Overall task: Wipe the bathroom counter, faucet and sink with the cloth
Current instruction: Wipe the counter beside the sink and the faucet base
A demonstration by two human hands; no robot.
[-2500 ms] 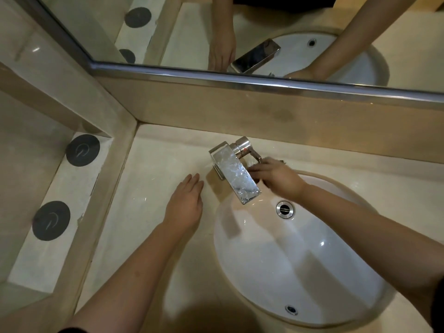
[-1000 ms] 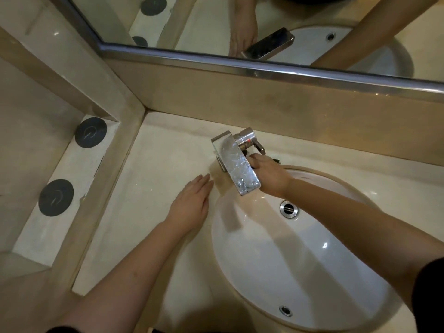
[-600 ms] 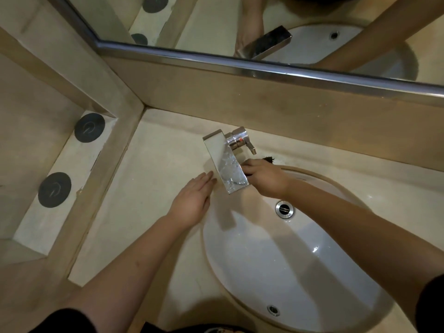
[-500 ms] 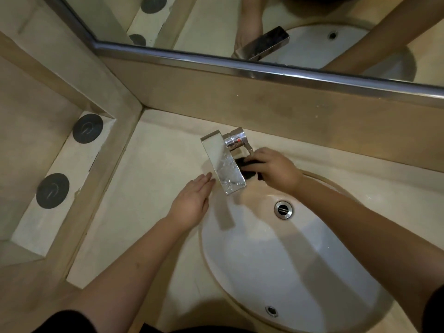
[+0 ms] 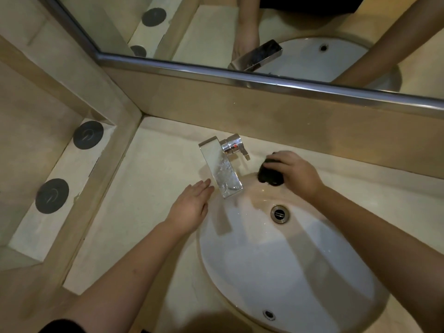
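White oval porcelain sink (image 5: 276,272) below; left hand (image 5: 192,205) flat, fingers spread on beige stone counter (image 5: 144,200); right hand (image 5: 295,171) clutching bunched dark cloth (image 5: 268,175) at basin's back rim, beside square chrome faucet (image 5: 223,169). Risk: knocking lever, starting water.

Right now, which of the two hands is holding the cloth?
The right hand, beside the faucet at the sink's back rim, presses a bunched dark cloth. The left hand lies flat and empty on the counter.
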